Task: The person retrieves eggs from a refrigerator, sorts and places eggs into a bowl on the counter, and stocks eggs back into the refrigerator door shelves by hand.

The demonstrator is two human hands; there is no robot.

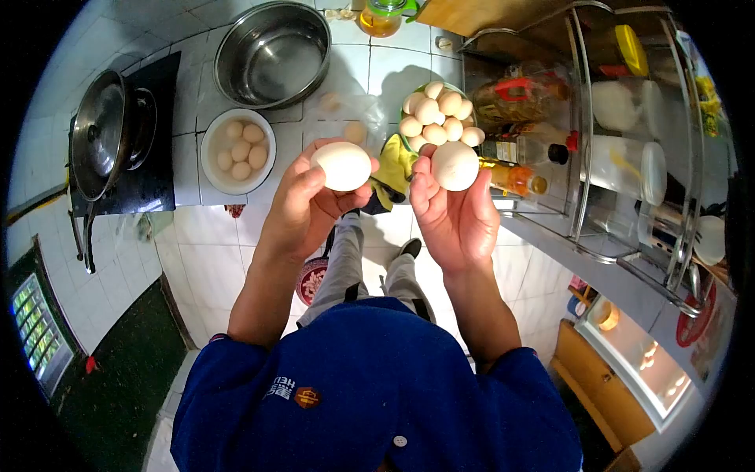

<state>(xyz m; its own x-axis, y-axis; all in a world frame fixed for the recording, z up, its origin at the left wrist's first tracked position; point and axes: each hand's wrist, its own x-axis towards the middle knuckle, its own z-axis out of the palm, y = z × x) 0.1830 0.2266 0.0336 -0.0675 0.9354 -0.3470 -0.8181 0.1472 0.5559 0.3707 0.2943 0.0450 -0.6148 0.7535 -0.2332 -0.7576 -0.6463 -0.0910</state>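
My left hand holds a pale egg between thumb and fingers. In my right hand is another egg, at about the same height. The two eggs are apart. Beyond my right hand, a pile of eggs rests in a green-rimmed container. A white bowl on the tiled counter to the left has several eggs in it. Between the bowl and the pile lies a clear plastic bag, with an egg at it. A yellow-green and black cloth hangs at the counter edge.
A large steel pot stands behind the white bowl. At far left, a frying pan sits on the black stove. On the right, a metal rack holds bottles and jars. A glass jar stands at the back.
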